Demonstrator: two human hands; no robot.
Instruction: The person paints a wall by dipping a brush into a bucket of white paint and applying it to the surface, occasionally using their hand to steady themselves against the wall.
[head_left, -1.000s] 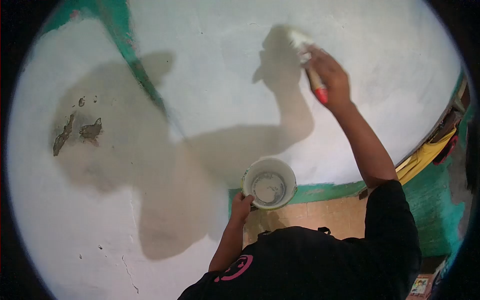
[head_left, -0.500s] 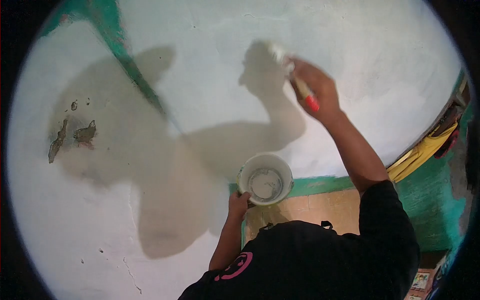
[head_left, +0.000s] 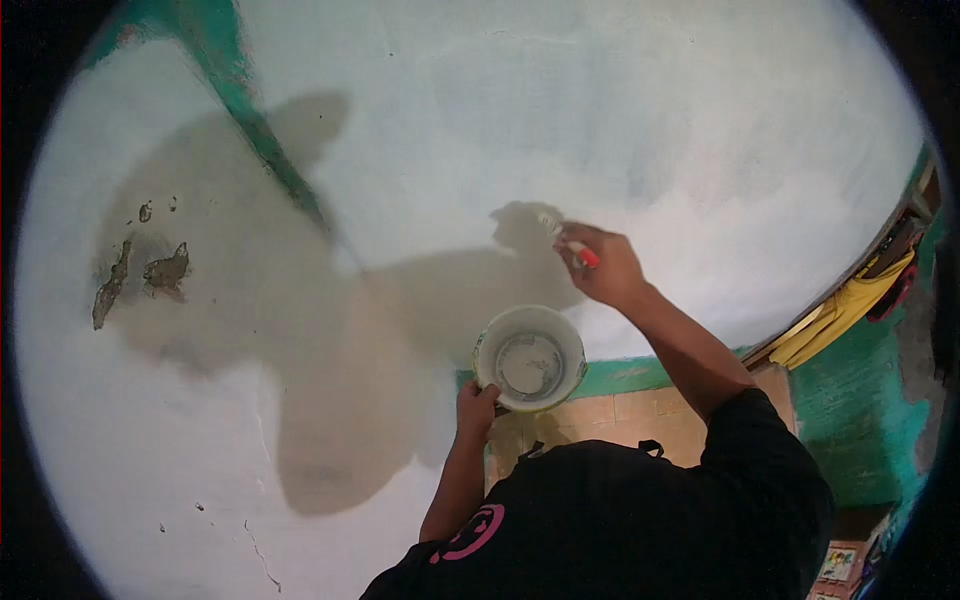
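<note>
My right hand [head_left: 608, 265] is closed around a paintbrush [head_left: 583, 256] with a red-ended handle. Its pale, paint-covered bristles are right at the white wall [head_left: 700, 130], and the hand's shadow falls beside them. Below and to the left, my left hand [head_left: 478, 408] grips the rim of a white bucket [head_left: 482, 350], thumb over the edge. Pale paint [head_left: 529, 365] lies in the bottom of the bucket. The bucket is held upright in front of my chest, a short way below the brush.
A green unpainted strip [head_left: 250, 120] runs down the upper left wall. Chipped holes [head_left: 167, 268] and cracks mark the left side. Tan floor tiles [head_left: 640, 420] show below the bucket. A yellow cloth [head_left: 835, 318] hangs at the right, by a green wall [head_left: 850, 430].
My right hand has moved the paintbrush down along the wall and slightly left, closer to the bucket. My left hand and the bucket stay in place.
</note>
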